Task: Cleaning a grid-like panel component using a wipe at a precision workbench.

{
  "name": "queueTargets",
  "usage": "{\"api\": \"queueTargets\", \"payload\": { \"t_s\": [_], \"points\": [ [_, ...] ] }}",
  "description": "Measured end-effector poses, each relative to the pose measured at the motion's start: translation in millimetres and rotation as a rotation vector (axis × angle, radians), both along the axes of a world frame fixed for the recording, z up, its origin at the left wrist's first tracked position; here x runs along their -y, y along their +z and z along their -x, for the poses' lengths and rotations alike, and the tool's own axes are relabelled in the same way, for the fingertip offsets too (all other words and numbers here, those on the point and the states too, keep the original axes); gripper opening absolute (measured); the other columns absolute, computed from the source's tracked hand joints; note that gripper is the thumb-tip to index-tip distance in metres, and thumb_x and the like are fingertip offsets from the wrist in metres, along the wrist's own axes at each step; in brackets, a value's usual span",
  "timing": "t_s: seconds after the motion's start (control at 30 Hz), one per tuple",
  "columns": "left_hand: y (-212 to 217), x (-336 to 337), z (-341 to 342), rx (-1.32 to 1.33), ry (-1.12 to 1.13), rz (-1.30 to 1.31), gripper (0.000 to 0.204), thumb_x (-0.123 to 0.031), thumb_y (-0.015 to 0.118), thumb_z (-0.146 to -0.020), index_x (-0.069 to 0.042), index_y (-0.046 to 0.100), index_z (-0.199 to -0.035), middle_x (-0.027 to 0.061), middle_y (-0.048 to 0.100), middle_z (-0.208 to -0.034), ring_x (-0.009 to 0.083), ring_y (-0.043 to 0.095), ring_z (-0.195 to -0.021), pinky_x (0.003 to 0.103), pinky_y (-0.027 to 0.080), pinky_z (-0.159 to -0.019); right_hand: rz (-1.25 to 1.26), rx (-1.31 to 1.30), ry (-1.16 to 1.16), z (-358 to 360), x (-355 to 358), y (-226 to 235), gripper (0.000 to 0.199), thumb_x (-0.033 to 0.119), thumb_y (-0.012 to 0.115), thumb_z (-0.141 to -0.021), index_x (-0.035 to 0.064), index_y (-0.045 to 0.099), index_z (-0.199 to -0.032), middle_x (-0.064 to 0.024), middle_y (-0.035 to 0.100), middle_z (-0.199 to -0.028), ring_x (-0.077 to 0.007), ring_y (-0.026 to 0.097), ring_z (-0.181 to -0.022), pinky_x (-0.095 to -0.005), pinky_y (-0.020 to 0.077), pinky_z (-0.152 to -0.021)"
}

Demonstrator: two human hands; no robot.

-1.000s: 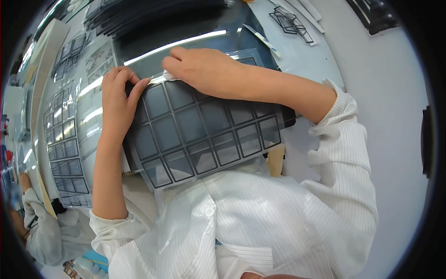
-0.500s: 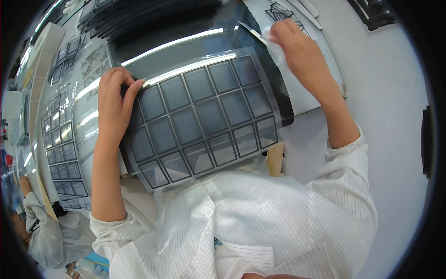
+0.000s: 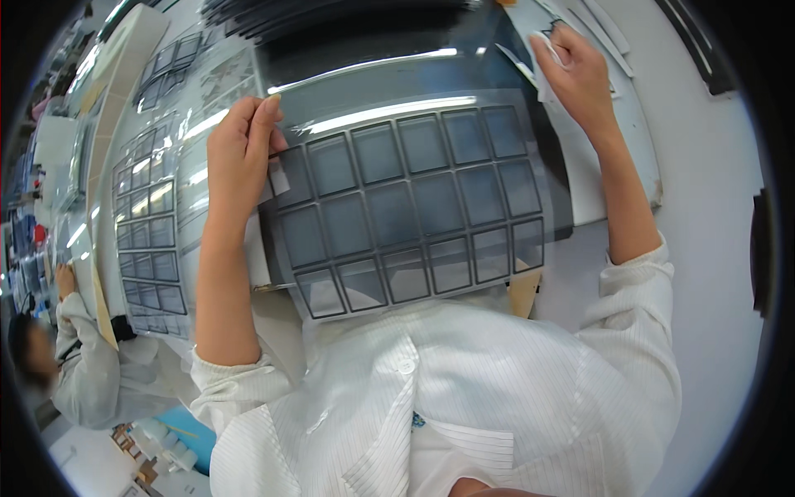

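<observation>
Film now peels back: my right hand has swung away to the far right, fingers pinched on a clear film strip, so the gridded sheet lies uncovered. My left hand presses flat on its left edge, fingers extended. Dark squares in rows, glossy, near me on the surface.

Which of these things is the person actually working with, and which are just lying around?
In use:
- gridded sheet, held flat by the left hand
- small white piece, pinched in the right hand

Lying about:
- more gridded sheets at left
- dark stack at the far edge
</observation>
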State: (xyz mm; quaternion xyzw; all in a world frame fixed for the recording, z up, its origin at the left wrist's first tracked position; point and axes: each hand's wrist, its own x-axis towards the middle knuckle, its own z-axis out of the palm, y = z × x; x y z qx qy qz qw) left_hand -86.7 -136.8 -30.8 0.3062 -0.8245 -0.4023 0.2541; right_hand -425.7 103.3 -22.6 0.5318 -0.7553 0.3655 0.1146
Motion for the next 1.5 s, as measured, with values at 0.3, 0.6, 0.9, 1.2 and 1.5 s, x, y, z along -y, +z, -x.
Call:
{"api": "queueTargets", "payload": {
  "t_s": [0.3, 0.6, 0.9, 1.2, 1.5],
  "points": [
    [4, 13, -7, -0.016, 0.047, -0.244, 0.040, -0.038, 0.059, -0.104, -0.002, 0.068, -0.089, 0.0015, 0.063, -0.064, 0.0056, 0.054, -0.058, 0.021, 0.041, -0.054, 0.120, 0.126, 0.083, 23, -15, -17, 0.019, 0.005, 0.062, -0.099, 0.0051, 0.046, -0.088, -0.0008, 0.047, -0.088, -0.0108, 0.044, -0.085, -0.0202, 0.0375, -0.086],
    [18, 16, -16, 0.126, -0.143, -0.221, 0.022, -0.011, 0.085, -0.081, -0.001, 0.069, -0.092, -0.0018, 0.066, -0.077, 0.0029, 0.056, -0.067, 0.018, 0.043, -0.059, 0.283, 0.323, 0.142, 1, -2, -10, 0.024, 0.014, 0.047, -0.109, 0.0021, 0.060, -0.125, -0.0064, 0.064, -0.110, -0.0088, 0.059, -0.087, -0.0216, 0.0489, -0.081],
    [16, 18, -19, 0.161, -0.183, -0.248, 0.012, -0.013, 0.072, -0.093, -0.001, 0.070, -0.091, -0.0045, 0.059, -0.072, 0.0025, 0.051, -0.066, 0.019, 0.039, -0.057, 0.118, 0.315, 0.196, -4, -11, -10, 0.023, 0.018, 0.052, -0.108, 0.0016, 0.061, -0.121, 0.0004, 0.056, -0.084, -0.0045, 0.046, -0.069, -0.0186, 0.0373, -0.063],
    [11, 11, -9, 0.183, -0.036, -0.128, 0.024, -0.022, 0.068, -0.099, -0.001, 0.067, -0.086, -0.0039, 0.051, -0.063, 0.0043, 0.044, -0.057, 0.024, 0.034, -0.052, 0.007, 0.199, 0.127, -15, -13, -6, 0.018, 0.018, 0.064, -0.102, 0.0010, 0.067, -0.103, 0.0012, 0.063, -0.091, -0.0052, 0.052, -0.075, -0.0197, 0.0399, -0.066],
    [9, 7, -8, 0.229, 0.005, 0.123, 0.026, -0.024, 0.069, -0.098, -0.001, 0.064, -0.086, -0.0003, 0.049, -0.061, 0.0071, 0.042, -0.055, 0.027, 0.033, -0.051, -0.093, 0.104, 0.186, -25, -12, 3, 0.016, 0.015, 0.067, -0.099, -0.0009, 0.067, -0.101, -0.0006, 0.063, -0.083, -0.0086, 0.054, -0.075, -0.0218, 0.0411, -0.067]
  ]
}}
